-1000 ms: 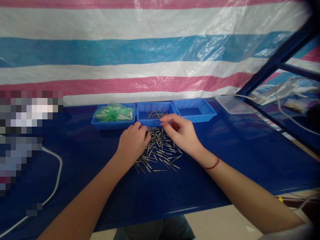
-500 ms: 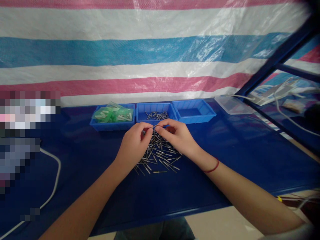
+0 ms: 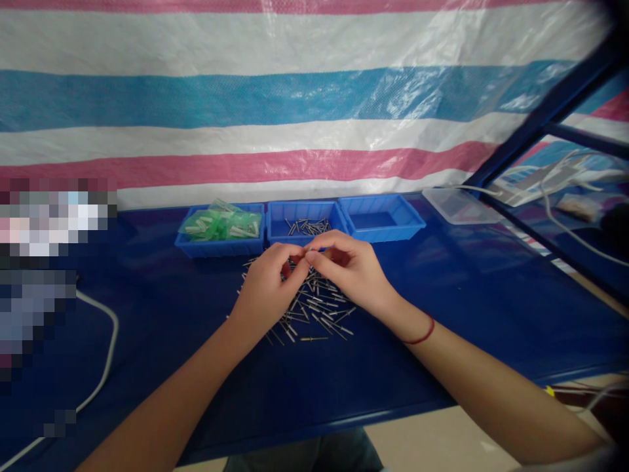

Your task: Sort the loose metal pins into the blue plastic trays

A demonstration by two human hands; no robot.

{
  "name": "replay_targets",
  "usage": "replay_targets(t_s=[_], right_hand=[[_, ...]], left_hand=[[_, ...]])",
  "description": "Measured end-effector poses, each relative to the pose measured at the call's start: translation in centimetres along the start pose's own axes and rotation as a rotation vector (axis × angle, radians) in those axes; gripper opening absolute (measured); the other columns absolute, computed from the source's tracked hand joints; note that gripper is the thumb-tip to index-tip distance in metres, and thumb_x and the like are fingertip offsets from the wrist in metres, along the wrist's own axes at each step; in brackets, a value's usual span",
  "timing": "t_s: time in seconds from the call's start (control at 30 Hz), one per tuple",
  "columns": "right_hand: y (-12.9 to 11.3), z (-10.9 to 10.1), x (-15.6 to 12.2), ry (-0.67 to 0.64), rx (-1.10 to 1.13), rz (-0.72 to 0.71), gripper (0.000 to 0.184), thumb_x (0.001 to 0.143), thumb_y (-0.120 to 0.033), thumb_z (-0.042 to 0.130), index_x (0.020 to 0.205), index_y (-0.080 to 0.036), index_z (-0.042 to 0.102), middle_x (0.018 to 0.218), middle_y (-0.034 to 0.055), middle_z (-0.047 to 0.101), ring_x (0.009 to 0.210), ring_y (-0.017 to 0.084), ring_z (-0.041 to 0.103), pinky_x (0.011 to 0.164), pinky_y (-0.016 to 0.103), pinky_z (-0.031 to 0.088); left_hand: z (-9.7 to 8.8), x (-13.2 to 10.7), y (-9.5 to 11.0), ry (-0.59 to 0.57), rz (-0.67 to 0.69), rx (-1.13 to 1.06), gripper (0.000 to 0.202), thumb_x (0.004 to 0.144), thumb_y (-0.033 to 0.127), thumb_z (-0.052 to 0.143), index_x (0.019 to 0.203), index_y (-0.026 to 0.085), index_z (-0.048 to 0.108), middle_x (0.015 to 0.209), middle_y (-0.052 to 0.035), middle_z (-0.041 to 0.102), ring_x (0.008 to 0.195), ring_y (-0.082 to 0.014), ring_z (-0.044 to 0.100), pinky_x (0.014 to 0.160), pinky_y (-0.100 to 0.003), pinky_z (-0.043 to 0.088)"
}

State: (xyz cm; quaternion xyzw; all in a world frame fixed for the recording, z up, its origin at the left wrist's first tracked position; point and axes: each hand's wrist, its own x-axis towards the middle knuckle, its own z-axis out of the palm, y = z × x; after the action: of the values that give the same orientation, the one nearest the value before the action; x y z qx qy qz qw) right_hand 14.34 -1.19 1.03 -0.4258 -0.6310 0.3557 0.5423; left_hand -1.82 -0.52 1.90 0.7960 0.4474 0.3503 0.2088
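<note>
My left hand and my right hand meet fingertip to fingertip above a heap of metal blind rivets. Both pinch one blind rivet, of which just a small shiny bit shows; the fingers cover the rest. Part of the heap is hidden beneath the hands. Just behind them is a middle blue bin with more blind rivets inside.
Left of the middle bin, another blue bin holds green plastic bags with pale pieces. A third blue bin and a clear plastic lid or tray are on the right. A white cable crosses the blue table.
My fingertips have come closer together and now touch. The thin metal pin that showed between them is mostly covered. My left hand has shifted slightly right.
</note>
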Motion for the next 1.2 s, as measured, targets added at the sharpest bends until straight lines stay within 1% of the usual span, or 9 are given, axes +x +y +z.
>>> replay_targets(t_s=[0.13,0.33,0.47,0.6,0.73,0.87,0.97,1.07,1.2], right_hand=[[-0.1,-0.1,0.1,0.003,-0.039,-0.097,0.005,0.08,-0.024,0.066,0.083,-0.02,0.068,0.086,0.0043,0.065,0.078,0.015,0.061,0.063,0.028,0.05],[0.0,-0.4,0.2,-0.017,-0.079,-0.121,0.011,0.083,-0.023,0.062,0.09,-0.021,0.07,0.091,0.0051,0.064,0.088,0.018,0.061,0.066,0.03,0.051],[0.4,-0.7,0.4,-0.024,-0.12,-0.131,0.014,0.084,-0.023,0.061,0.094,-0.022,0.071,0.098,0.0065,0.063,0.092,0.018,0.061,0.065,0.029,0.051],[0.6,-1.0,0.5,-0.073,-0.193,-0.175,0.016,0.087,-0.024,0.059,0.097,-0.022,0.07,0.104,0.0078,0.062,0.096,0.018,0.06,0.071,0.03,0.052],[0.6,-1.0,0.4,-0.123,-0.241,-0.175,0.017,0.089,-0.03,0.057,0.094,-0.021,0.07,0.097,0.007,0.063,0.091,0.018,0.061,0.072,0.03,0.051],[1.0,-1.2,0.9,0.045,-0.222,-0.069,0.026,0.089,-0.039,0.055,0.092,-0.017,0.071,0.083,0.0057,0.067,0.074,0.016,0.06,0.063,0.028,0.048],[1.7,-1.5,1.7,0.193,-0.179,0.068,0.037,0.086,-0.049,0.056,0.089,-0.016,0.071,0.067,0.0022,0.061,0.056,0.012,0.052,0.05,0.024,0.041],[2.0,-1.8,2.4,0.214,-0.028,0.206,0.042,0.083,-0.055,0.056,0.075,-0.015,0.067,0.059,-0.0007,0.052,0.044,0.007,0.038,0.041,0.022,0.031],[1.4,-2.1,2.4,0.204,0.136,0.319,0.033,0.083,-0.046,0.058,0.091,-0.016,0.068,0.059,-0.004,0.046,0.041,0.005,0.032,0.038,0.021,0.024]], left_hand=[[0.1,0.0,-0.2,0.002,-0.005,0.013,0.013,0.088,0.029,0.057,0.084,0.018,0.061,0.078,-0.0006,0.062,0.066,-0.0117,0.054,0.059,-0.023,0.041],[0.1,0.1,-0.4,0.068,0.072,0.025,0.007,0.086,0.022,0.058,0.083,0.018,0.061,0.078,0.0006,0.061,0.066,-0.0107,0.054,0.061,-0.022,0.042],[-0.2,0.1,-0.5,0.129,0.101,0.038,0.003,0.086,0.021,0.059,0.084,0.018,0.06,0.079,0.0017,0.061,0.065,-0.0093,0.054,0.062,-0.021,0.043],[-0.4,0.1,-0.3,0.173,0.139,0.061,0.005,0.087,0.022,0.058,0.084,0.018,0.059,0.08,0.0018,0.06,0.064,-0.0088,0.053,0.063,-0.021,0.043],[-0.3,0.1,-0.6,0.183,0.113,0.066,0.011,0.088,0.028,0.058,0.094,0.019,0.06,0.081,0.0012,0.061,0.063,-0.009,0.054,0.064,-0.022,0.045],[0.2,0.2,-1.2,0.113,0.048,0.123,0.045,0.087,0.032,0.059,0.127,0.017,0.046,0.093,-0.0025,0.063,0.07,-0.0125,0.057,0.069,-0.026,0.047],[0.5,0.3,-1.4,0.021,0.092,0.253,0.033,0.089,0.027,0.054,0.12,0.016,0.053,0.097,-0.0055,0.063,0.081,-0.0168,0.059,0.076,-0.03,0.046],[0.8,0.3,-1.3,-0.081,0.147,0.39,0.02,0.09,0.026,0.053,0.106,0.018,0.062,0.096,-0.0058,0.063,0.089,-0.0204,0.058,0.08,-0.033,0.043],[1.2,0.2,-1.3,-0.179,0.194,0.534,0.026,0.092,0.028,0.051,0.115,0.026,0.062,0.101,-0.0052,0.061,0.091,-0.0218,0.055,0.074,-0.032,0.039]])
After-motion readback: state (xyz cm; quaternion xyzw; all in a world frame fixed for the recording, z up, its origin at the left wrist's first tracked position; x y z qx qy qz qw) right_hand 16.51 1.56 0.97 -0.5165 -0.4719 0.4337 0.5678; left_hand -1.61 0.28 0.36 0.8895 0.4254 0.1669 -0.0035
